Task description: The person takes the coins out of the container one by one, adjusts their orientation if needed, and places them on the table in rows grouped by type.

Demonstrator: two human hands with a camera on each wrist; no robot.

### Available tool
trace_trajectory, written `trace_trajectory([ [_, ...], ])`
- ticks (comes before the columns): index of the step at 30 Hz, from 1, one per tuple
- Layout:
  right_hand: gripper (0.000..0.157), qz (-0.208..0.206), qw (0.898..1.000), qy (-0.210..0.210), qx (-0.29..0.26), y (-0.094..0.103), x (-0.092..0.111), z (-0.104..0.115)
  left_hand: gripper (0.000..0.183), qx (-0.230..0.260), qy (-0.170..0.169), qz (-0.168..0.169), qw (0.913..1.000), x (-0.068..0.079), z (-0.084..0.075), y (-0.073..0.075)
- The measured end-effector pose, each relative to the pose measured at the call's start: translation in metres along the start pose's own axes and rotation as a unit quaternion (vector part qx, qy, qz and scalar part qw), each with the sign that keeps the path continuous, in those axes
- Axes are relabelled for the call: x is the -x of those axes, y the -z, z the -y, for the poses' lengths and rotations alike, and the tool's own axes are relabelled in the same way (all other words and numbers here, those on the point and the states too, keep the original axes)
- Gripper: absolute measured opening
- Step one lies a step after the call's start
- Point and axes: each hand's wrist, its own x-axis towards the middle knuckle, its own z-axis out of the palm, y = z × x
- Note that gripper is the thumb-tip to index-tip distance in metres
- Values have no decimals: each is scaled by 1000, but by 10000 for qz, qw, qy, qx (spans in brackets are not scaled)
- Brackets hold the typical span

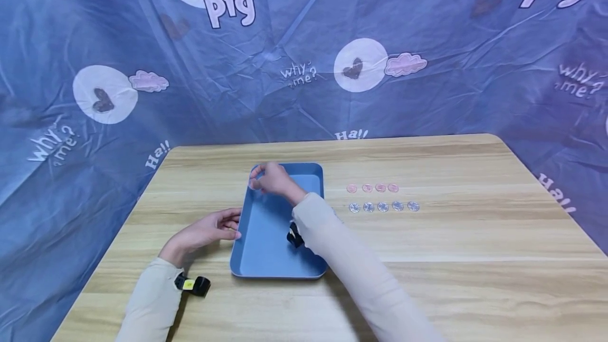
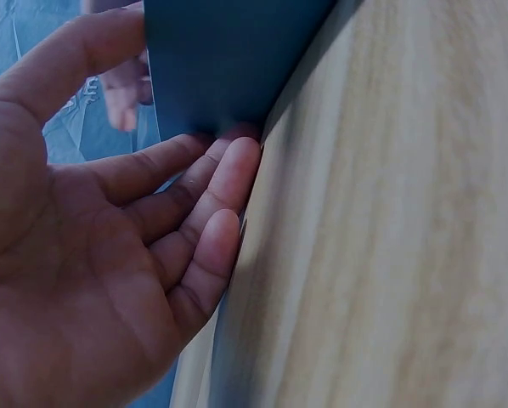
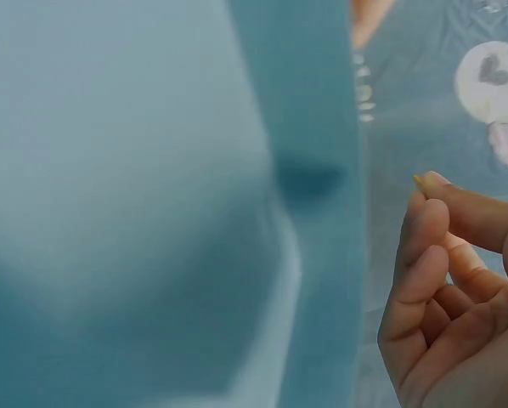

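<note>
A blue rectangular tray (image 1: pixel 266 236) lies on the table. Beside its left wall is my left hand (image 1: pixel 209 230), fingers loosely bent; in the left wrist view, fingertips (image 2: pixel 237 166) touch the tray's outer side close to the tabletop. Above the tray's far left corner, my right hand (image 1: pixel 273 178) pinches something tiny between thumb and fingertips. Only a gold-coloured tip (image 3: pixel 419 181) of it shows in the right wrist view, perhaps a coin's edge. Right of the tray lie a row of pinkish coins (image 1: pixel 380 188) and a nearer row of silver coins (image 1: pixel 382 207).
The wooden table (image 1: pixel 475 226) stretches to the right and front. Behind it hangs a blue patterned cloth (image 1: pixel 266 83). Black wrist cameras (image 1: pixel 192 284) sit at both cuffs. The right sleeve (image 1: pixel 351 257) crosses over the tray's right wall and hides part of it.
</note>
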Motion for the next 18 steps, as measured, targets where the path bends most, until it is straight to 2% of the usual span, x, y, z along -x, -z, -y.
trace_trajectory([
  [9,21,43,9941,-241,-1059,11,13,13,77,-94,78,-45,9999,0,0,0],
  [18,30,89,9925,-7,-1217,33,25,26,75,-206,98,-113,9997,0,-1,-1],
])
